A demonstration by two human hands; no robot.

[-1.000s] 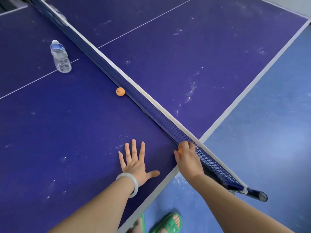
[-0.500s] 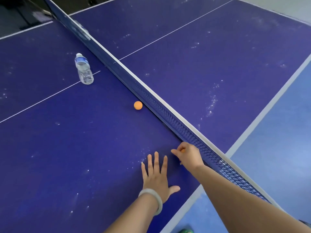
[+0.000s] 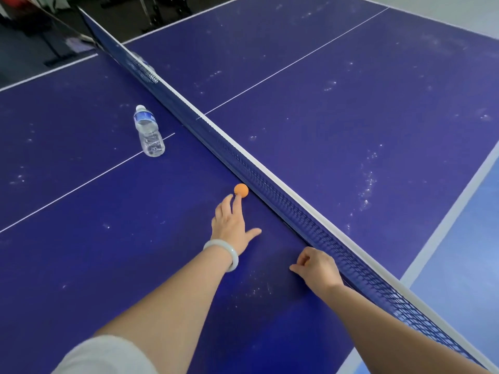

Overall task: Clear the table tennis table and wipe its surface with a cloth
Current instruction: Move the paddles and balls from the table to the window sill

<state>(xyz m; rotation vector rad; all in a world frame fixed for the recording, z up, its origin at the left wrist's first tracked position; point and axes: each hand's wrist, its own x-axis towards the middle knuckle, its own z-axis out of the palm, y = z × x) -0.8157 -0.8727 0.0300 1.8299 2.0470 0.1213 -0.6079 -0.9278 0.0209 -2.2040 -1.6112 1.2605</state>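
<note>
Clearing step. Touched orange ball (image 3: 241, 190), on the counter (image 3: 108, 265) beside the net (image 3: 310, 225), with left hand (image 3: 231, 225), fingers (image 3: 237, 204) wide. Had right hand (image 3: 316, 268) curled; could not tell around what. Probably needed a pinch next.

Soft light is washing over the table (image 3: 351, 130), paling its far right corner while the room (image 3: 32, 36) at upper left is sitting dim. Faint shadows are lying beneath the left hand (image 3: 231, 225) and right hand (image 3: 316, 268), and the wide lens is bowing the table's right edge.

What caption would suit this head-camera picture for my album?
Left hand fingertips touch an orange ball beside the net on a dusty blue table; a water bottle sits farther off.
</note>
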